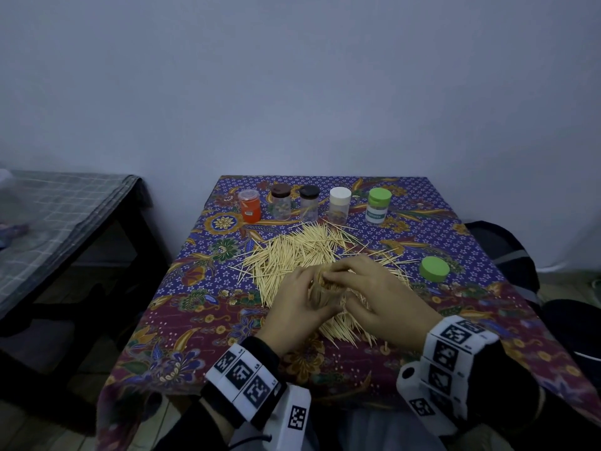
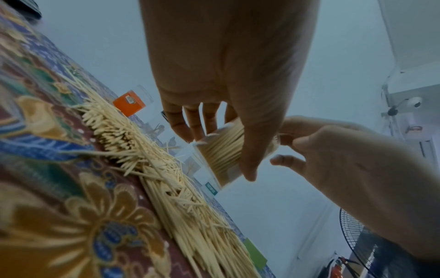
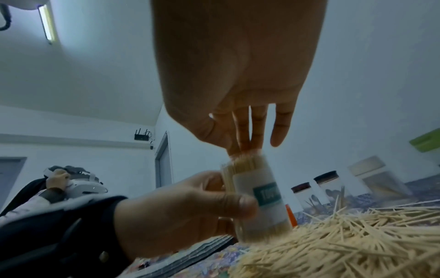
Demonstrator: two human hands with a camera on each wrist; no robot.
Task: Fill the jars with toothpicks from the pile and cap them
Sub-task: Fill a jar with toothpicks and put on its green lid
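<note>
A clear labelled jar point(image 1: 325, 289) point(image 2: 221, 156) point(image 3: 259, 197), packed with toothpicks, stands tilted over the toothpick pile point(image 1: 292, 252) point(image 2: 166, 178) point(image 3: 345, 244) at the middle of the table. My left hand point(image 1: 300, 301) point(image 3: 178, 212) grips its side, thumb across the label. My right hand point(image 1: 367, 288) point(image 2: 345, 159) point(image 3: 238, 143) pinches toothpick tips at the jar's open mouth. A loose green cap point(image 1: 434, 268) point(image 3: 426, 143) lies to the right of the pile.
Along the table's back edge stand an orange jar point(image 1: 249, 206), a brown-lidded jar point(image 1: 280, 201), a black-lidded jar point(image 1: 309, 203), a white-lidded jar point(image 1: 340, 205) and a green-lidded jar point(image 1: 378, 205). A checked-cloth bench point(image 1: 48, 216) stands left; a dark bag point(image 1: 500, 249) sits right.
</note>
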